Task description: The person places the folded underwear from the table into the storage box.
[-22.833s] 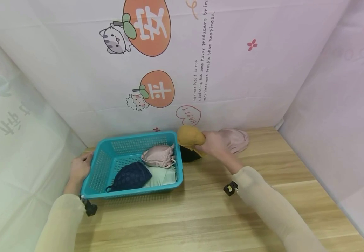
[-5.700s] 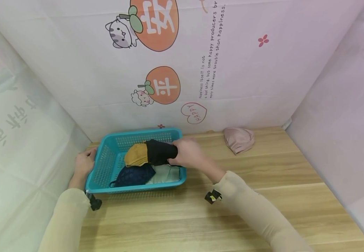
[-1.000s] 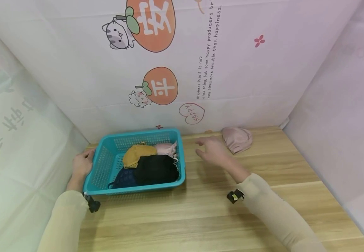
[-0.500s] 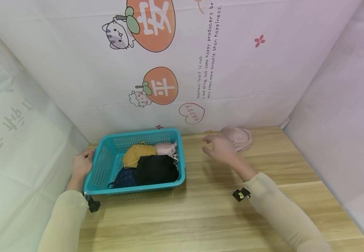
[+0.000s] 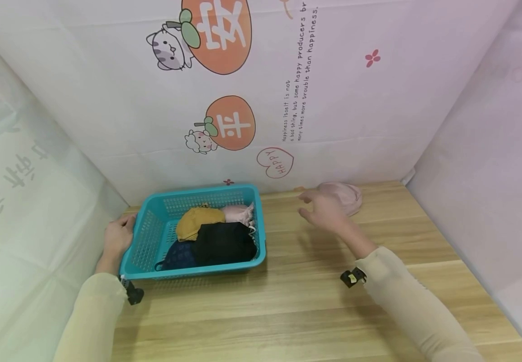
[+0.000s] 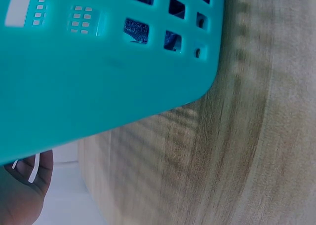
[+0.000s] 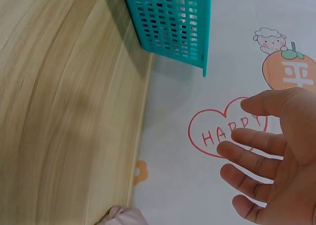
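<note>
My left hand (image 5: 118, 237) grips the left rim of a turquoise plastic basket (image 5: 193, 273); in the left wrist view, part of this hand (image 6: 24, 190) shows beneath the basket wall (image 6: 98, 82). Inside lie folded bras: a mustard one (image 5: 197, 221), a black one (image 5: 224, 244), a pale pink lacy one (image 5: 238, 213) and a navy one (image 5: 177, 255) partly under the black. My right hand (image 5: 326, 210) holds nothing, its fingers apart and slightly bent. Just behind it, a folded pink bra (image 5: 348, 197) lies on the table, partly hidden by the hand.
A wooden table (image 5: 288, 311) bears the basket. Printed cloth (image 5: 333, 115) hangs along the back, and more cloth walls stand at the left (image 5: 39, 211) and right (image 5: 482, 176). The basket's back edge is close to the rear cloth.
Earlier, the mustard and then the black bra went from the table into the basket. Over the last second my empty right hand has moved rightward, toward the pink bra. My left hand stays put.
</note>
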Action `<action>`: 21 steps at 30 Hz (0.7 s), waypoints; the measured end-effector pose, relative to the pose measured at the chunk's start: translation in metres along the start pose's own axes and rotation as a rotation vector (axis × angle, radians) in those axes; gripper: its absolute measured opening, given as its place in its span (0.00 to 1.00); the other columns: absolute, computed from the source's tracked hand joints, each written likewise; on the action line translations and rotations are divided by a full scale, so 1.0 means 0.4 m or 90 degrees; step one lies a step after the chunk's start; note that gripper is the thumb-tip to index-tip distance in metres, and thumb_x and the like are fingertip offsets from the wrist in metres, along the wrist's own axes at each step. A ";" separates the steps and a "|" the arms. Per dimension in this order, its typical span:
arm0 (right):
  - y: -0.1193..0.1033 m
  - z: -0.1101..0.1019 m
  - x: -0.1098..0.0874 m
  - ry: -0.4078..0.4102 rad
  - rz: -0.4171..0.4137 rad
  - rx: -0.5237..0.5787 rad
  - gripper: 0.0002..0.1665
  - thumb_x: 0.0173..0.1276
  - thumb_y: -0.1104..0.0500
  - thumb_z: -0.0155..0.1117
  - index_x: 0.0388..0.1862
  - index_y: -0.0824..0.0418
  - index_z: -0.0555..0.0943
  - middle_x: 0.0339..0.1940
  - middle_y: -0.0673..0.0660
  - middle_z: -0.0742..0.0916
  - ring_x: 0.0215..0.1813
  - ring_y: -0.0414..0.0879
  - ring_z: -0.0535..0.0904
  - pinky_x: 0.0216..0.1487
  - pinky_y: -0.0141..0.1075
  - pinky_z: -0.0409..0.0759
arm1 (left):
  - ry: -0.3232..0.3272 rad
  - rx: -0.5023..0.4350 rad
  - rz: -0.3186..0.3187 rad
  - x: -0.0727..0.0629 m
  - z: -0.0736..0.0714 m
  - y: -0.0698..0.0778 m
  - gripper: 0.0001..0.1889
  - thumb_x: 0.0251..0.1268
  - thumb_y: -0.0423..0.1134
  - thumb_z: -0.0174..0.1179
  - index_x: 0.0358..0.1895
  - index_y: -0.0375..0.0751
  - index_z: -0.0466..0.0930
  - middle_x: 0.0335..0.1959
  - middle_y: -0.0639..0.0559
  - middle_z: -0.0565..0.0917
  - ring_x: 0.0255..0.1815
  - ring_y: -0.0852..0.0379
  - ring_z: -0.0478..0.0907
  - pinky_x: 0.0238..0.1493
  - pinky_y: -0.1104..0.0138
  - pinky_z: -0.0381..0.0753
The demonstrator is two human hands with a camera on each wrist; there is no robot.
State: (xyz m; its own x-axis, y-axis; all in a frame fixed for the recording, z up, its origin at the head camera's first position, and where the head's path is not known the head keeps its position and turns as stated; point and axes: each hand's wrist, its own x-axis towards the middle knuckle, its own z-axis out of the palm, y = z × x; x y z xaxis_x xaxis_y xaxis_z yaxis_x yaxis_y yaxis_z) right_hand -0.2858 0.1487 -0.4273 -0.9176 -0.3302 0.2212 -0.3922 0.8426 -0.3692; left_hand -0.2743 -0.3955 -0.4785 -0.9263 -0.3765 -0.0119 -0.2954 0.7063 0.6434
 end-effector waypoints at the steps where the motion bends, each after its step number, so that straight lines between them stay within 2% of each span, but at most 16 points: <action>1: 0.004 -0.001 0.000 0.001 0.003 -0.003 0.27 0.66 0.52 0.66 0.60 0.65 0.80 0.52 0.64 0.88 0.52 0.59 0.85 0.53 0.53 0.82 | 0.001 0.002 0.002 0.000 0.000 0.000 0.29 0.83 0.54 0.33 0.70 0.41 0.71 0.61 0.35 0.80 0.45 0.45 0.74 0.37 0.63 0.71; 9: 0.039 -0.006 -0.004 0.002 0.023 -0.005 0.26 0.66 0.52 0.67 0.59 0.64 0.80 0.50 0.63 0.89 0.52 0.60 0.85 0.51 0.57 0.80 | 0.005 0.002 -0.002 0.002 0.002 0.001 0.29 0.83 0.54 0.33 0.71 0.41 0.71 0.57 0.36 0.81 0.42 0.47 0.73 0.35 0.63 0.69; 13: 0.055 -0.008 -0.005 0.006 0.020 -0.003 0.25 0.65 0.53 0.67 0.58 0.65 0.81 0.48 0.63 0.88 0.51 0.59 0.84 0.48 0.55 0.82 | 0.003 0.005 -0.009 0.003 0.001 0.002 0.29 0.83 0.55 0.32 0.71 0.42 0.71 0.56 0.37 0.80 0.42 0.47 0.72 0.34 0.63 0.69; 18: 0.077 -0.010 -0.010 0.024 0.021 -0.020 0.24 0.64 0.53 0.68 0.56 0.64 0.82 0.46 0.61 0.87 0.51 0.55 0.82 0.50 0.52 0.80 | 0.000 0.003 -0.017 0.001 0.001 0.004 0.29 0.83 0.55 0.32 0.71 0.42 0.71 0.59 0.36 0.80 0.44 0.46 0.73 0.35 0.63 0.69; 21: 0.093 -0.010 -0.012 0.046 0.017 -0.020 0.20 0.61 0.54 0.70 0.50 0.61 0.84 0.42 0.58 0.87 0.49 0.53 0.81 0.53 0.50 0.77 | -0.003 0.001 -0.016 -0.002 0.000 0.005 0.29 0.83 0.55 0.32 0.71 0.42 0.70 0.63 0.35 0.79 0.47 0.44 0.74 0.37 0.63 0.71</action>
State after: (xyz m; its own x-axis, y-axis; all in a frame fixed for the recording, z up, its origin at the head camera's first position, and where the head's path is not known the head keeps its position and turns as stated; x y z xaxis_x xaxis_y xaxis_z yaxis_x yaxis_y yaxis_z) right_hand -0.2958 0.1831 -0.4385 -0.9202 -0.2768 0.2766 -0.3645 0.8637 -0.3481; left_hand -0.2740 -0.3936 -0.4771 -0.9196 -0.3915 -0.0321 -0.3193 0.6974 0.6416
